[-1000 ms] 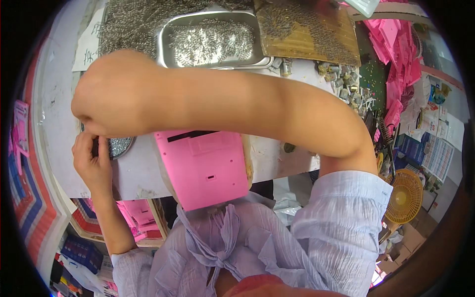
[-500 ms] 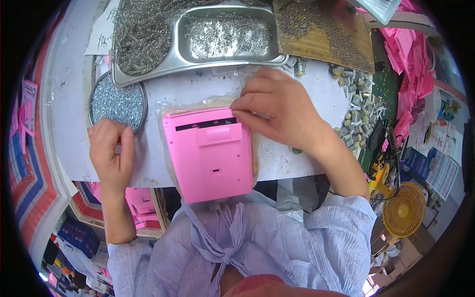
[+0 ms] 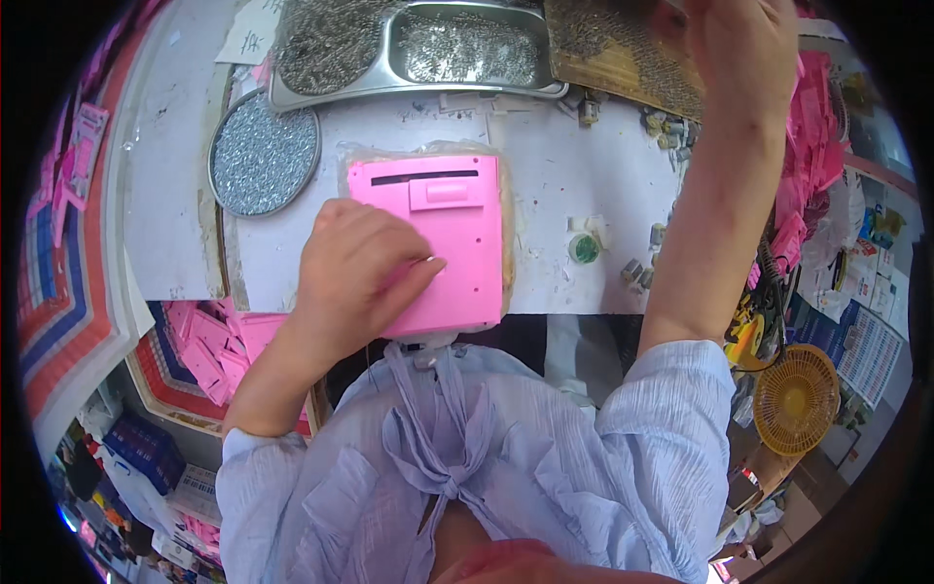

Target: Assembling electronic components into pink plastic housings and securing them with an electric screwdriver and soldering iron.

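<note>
A pink plastic casing (image 3: pixel 457 243) with a dark slot, a raised block and small holes lies on a plastic-wrapped pad (image 3: pixel 505 209) at the table's near edge. Over the casing's left side is my left hand (image 3: pixel 355 273), thumb and forefinger pinched together; anything between them is too small to make out. My right hand (image 3: pixel 744 58) is raised at the far right, beside the brown board (image 3: pixel 623 49) with small metal pieces. The top edge of the picture cuts off part of its fingers, so their hold is hidden.
A round dish (image 3: pixel 263 156) of small silvery pieces stands left of the casing. Behind is a steel tray (image 3: pixel 467 90) with small metal parts. Small motors (image 3: pixel 637 273) and a green-topped round piece (image 3: pixel 584 248) lie to the right. Pink parts (image 3: pixel 209 346) fill a drawer below.
My right hand has left the casing's far edge and reached up to the far right. My left hand has moved from beside the round dish onto the casing. The whole view has shifted slightly.
</note>
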Tool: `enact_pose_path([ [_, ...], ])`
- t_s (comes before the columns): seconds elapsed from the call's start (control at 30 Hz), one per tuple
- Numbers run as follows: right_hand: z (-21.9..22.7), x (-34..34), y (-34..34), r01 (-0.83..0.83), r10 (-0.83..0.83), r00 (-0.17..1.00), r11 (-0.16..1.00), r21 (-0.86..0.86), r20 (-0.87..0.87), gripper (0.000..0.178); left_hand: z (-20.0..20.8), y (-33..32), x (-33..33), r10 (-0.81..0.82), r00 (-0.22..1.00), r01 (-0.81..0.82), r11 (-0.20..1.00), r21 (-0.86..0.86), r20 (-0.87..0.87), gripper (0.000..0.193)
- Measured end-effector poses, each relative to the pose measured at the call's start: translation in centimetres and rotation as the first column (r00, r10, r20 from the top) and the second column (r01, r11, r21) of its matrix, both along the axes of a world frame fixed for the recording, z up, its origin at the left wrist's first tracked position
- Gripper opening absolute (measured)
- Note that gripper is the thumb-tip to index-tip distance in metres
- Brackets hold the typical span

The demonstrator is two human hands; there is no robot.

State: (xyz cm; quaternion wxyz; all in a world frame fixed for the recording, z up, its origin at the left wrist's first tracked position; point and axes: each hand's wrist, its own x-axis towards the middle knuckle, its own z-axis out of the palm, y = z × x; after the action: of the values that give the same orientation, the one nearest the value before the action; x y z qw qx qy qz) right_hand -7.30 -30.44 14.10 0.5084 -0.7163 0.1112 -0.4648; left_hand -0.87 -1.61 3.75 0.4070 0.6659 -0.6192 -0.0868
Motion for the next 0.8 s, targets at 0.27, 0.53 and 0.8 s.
enact_pose_path([
  [0.27, -1.6, -5.0, 8.7, -0.544, 0.599, 0.801, 0.732, 0.409, -0.007, 0.042, -1.4, 1.1, -1.7, 0.016, 1.0, -0.015, 0.998, -0.059, 0.012, 0.02],
  [0.53, -1.8, -7.4, 13.6, -0.62, 0.61, 0.769, 0.641, 0.453, 0.19, 0.035, -1.2, 1.8, -2.0, 0.038, 0.999, -0.041, 0.991, -0.125, -0.019, 0.017],
  [0.8, -3.1, -6.2, 14.3, -0.631, 0.607, 0.768, 0.664, 0.402, 0.203, 0.033, -1.1, 2.8, 0.7, 0.092, 0.995, -0.086, 0.989, -0.118, 0.04, 0.018],
])
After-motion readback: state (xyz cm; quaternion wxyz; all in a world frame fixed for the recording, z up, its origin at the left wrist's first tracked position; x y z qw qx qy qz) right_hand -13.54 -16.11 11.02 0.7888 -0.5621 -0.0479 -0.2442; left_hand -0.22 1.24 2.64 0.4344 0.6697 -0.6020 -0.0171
